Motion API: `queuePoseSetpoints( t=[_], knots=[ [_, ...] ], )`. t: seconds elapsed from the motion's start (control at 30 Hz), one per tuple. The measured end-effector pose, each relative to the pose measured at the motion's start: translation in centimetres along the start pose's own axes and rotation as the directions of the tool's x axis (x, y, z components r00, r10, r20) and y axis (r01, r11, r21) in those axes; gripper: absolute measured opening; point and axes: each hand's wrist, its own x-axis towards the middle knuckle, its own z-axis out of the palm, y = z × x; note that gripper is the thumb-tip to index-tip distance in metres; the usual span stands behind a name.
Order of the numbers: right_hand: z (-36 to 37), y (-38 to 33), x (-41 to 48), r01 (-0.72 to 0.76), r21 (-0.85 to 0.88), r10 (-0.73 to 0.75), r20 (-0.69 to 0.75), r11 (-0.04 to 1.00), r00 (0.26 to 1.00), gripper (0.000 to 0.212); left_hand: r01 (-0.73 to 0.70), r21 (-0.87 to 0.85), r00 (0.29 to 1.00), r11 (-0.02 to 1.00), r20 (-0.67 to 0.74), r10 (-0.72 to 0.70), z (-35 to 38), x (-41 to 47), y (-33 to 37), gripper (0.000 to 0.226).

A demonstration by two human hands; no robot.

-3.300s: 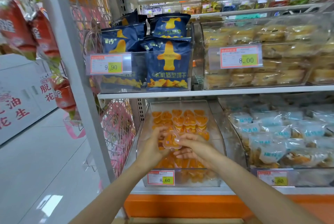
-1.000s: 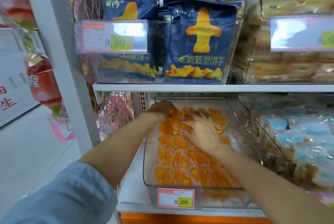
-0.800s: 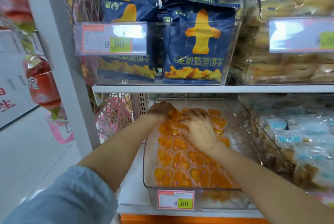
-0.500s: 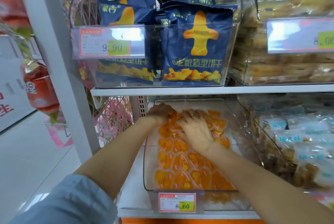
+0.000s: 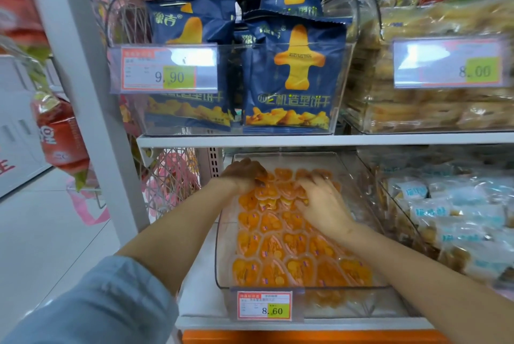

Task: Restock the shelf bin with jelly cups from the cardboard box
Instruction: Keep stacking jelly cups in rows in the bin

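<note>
A clear shelf bin (image 5: 221, 257) on the lower shelf holds rows of orange heart-shaped jelly cups (image 5: 281, 246). Both my hands are deep in the bin at its back end. My left hand (image 5: 244, 174) lies knuckles-up at the back left, its fingers bent down onto the cups and its fingertips hidden. My right hand (image 5: 324, 202) lies spread on the cups just right of the middle, fingers touching their tops. The cardboard box is out of view.
An 8.60 price tag (image 5: 264, 306) hangs on the bin's front. The upper shelf (image 5: 306, 139) sits low over my hands, bearing a bin of blue biscuit bags (image 5: 292, 79). A bin of pale-blue wrapped snacks (image 5: 445, 218) stands at the right. A white upright (image 5: 83, 93) is at the left.
Three seconds ago both hands held jelly cups over the bin's front half; they have since reached to the back. Over the last second they have barely shifted on the cups.
</note>
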Motion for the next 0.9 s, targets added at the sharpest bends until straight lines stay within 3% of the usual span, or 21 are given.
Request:
queuePoseSetpoints(
  t=[0.27,0.47,0.57,0.67,0.77,0.83,0.9],
  knots=[
    [-2.7,1.4,-2.5,0.055,0.062,-0.059,0.06,0.997,0.996,0.03,0.005,-0.037,0.993,0.999,-0.116,-0.01,-2.2,-4.4,2.5,0.041],
    [-4.6,1.1,-7.4,0.202,0.199,-0.211,0.026,0.959,0.977,0.018,-0.201,-0.131,0.944,0.971,-0.29,0.156,-1.9,-14.4,6.1,0.033],
    [-5.2,-0.2,-11.0,0.264,0.314,-0.279,0.003,0.912,0.96,0.015,-0.295,-0.277,0.926,0.915,-0.32,0.202,-0.5,-20.5,9.3,0.027],
    [-4.3,-1.6,-16.0,0.37,0.303,-0.401,0.043,0.878,0.915,0.017,-0.23,-0.347,0.973,0.91,-0.097,0.209,3.1,-25.0,12.3,0.015],
    [-0.8,-1.9,-21.0,0.404,0.255,-0.473,0.348,0.879,0.809,0.022,-0.156,-0.136,0.938,0.978,0.291,0.19,8.8,-26.8,13.7,0.025],
    [2.7,-1.4,-23.6,0.305,0.208,-0.367,0.619,0.929,0.695,0.027,-0.108,-0.105,0.868,0.989,0.474,0.145,13.4,-27.1,13.6,0.029],
    [5.9,-0.7,-26.0,0.128,0.132,-0.182,0.795,0.983,0.579,0.034,0.021,-0.174,0.814,0.985,0.574,0.084,18.3,-27.4,13.2,0.03]
  ],
)
